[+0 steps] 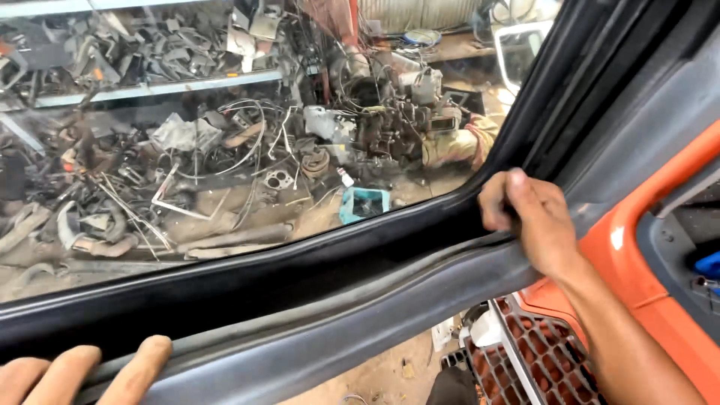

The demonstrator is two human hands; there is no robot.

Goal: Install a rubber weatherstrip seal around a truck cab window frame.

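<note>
A vehicle door lies tilted before me, with a black rubber window seal running along the lower edge of its glass. My right hand grips the seal near the corner where it meets the upright black frame. My left hand rests at the bottom left, fingers lying flat on the grey door panel just below the seal. Only its fingers show.
Through the glass I see a cluttered workshop floor with scrap metal, wires and an engine block. A small teal box lies on the dirt. An orange body panel and an orange grille sit at the right.
</note>
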